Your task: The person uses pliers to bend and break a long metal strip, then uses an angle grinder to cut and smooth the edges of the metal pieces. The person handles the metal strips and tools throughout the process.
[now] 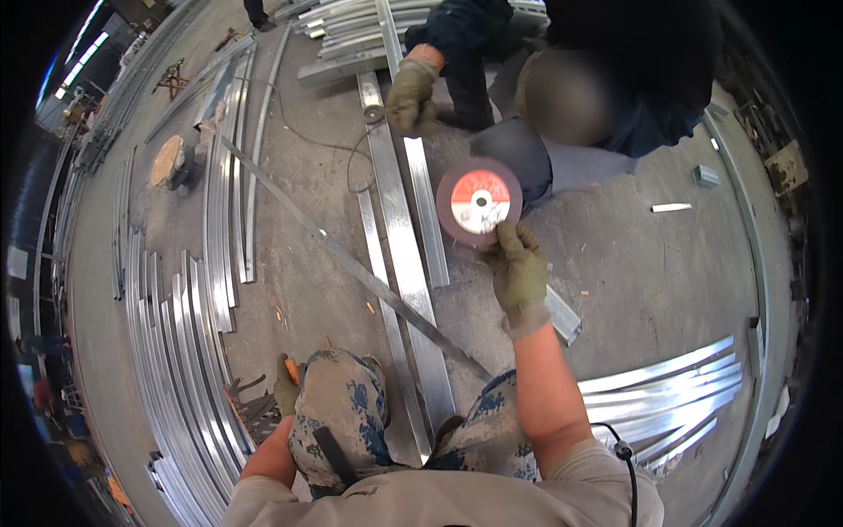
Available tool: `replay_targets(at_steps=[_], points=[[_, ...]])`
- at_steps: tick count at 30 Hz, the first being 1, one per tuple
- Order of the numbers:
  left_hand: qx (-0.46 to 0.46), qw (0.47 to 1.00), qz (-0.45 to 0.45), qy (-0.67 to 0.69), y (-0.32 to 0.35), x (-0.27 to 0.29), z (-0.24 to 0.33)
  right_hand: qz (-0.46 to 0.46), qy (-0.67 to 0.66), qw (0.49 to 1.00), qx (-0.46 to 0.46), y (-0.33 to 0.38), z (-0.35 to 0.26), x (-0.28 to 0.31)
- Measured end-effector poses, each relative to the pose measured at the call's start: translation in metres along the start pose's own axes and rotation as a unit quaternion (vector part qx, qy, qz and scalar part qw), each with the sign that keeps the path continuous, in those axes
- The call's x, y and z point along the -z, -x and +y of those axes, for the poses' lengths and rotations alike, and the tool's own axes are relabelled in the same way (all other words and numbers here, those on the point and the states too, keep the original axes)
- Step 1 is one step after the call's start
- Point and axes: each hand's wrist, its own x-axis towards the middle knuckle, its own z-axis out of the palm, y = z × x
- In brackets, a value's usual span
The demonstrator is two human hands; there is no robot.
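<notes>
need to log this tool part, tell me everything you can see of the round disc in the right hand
The disc is a flat, round abrasive wheel, dark maroon at the rim with a red label ring and a small white hub around a centre hole. It looks unchipped. It is held up, face toward the camera, above the grey concrete floor and beside long metal rails. The right hand, in a worn olive glove, pinches its lower edge with the fingertips; nothing else touches it.
</notes>
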Motion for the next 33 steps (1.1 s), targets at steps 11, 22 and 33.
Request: replay_targets(at_steps=[11,22,33], points=[[0.011,0.999,-0.025,0.03,0.009,-0.016,-0.01,-0.015,-0.04,0.998,0.034,-0.009,-0.017,-0.013],[-0.203,0.972,0.029,0.115,-0.014,0.019,-0.009,-0.085,-0.121,0.989,0.017,-0.022,-0.034,-0.067],[-0.125,0.981,-0.13,0.074,-0.02,0.022,-0.001,-0.019,0.229,0.943,-0.241,0.02,0.074,-0.013]])
